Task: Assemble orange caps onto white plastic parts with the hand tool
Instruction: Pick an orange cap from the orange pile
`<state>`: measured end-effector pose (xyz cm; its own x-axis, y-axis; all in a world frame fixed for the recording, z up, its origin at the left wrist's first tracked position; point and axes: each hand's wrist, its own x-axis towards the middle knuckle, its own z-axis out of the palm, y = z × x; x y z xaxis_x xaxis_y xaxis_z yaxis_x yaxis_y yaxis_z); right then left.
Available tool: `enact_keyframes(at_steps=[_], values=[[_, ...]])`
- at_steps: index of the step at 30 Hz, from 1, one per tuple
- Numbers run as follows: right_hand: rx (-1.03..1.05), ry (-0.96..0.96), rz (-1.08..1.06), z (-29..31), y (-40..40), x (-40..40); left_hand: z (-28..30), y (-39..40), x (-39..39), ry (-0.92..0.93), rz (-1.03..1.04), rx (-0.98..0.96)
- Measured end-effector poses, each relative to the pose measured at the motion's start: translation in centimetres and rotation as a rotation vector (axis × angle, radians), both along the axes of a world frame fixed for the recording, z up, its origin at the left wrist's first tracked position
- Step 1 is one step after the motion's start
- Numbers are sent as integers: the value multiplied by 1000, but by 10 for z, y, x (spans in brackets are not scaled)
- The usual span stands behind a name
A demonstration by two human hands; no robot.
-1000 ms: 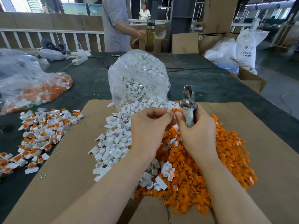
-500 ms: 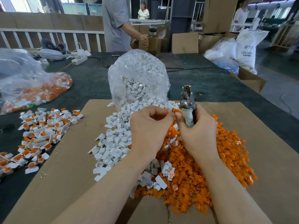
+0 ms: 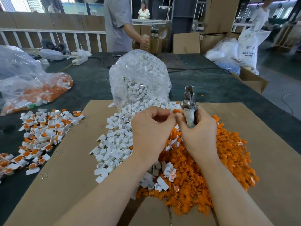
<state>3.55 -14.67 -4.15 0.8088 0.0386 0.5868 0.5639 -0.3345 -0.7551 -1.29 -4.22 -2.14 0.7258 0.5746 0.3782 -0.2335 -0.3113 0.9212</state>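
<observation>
Mating step: left hand (image 3: 150,128) pinches a white part (image 3: 171,111) against an orange cap (image 3: 176,110) at right hand's (image 3: 197,132) thumb, which grips the hand tool (image 3: 189,105) at 12 o'clock. Next, probably crimping.

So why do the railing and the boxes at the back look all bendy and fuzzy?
Head view: the wide-angle lens bows the white railing and tilts the cardboard boxes near the edges; the background people are soft, while the hand tool is sharp under even light, no glare.
</observation>
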Motion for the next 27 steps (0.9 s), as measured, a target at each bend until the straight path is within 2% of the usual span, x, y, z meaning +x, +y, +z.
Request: enact_keyframes(at_steps=[7,14,27], values=[[-61,23,30,5,-3,0,-1,-1,1,2,-13,-40],[-170,135,149,11,-15,3,0,11,3,67,-83,-154],[-424,213,296,16,-26,3,0,21,5,-49,-225,-252]])
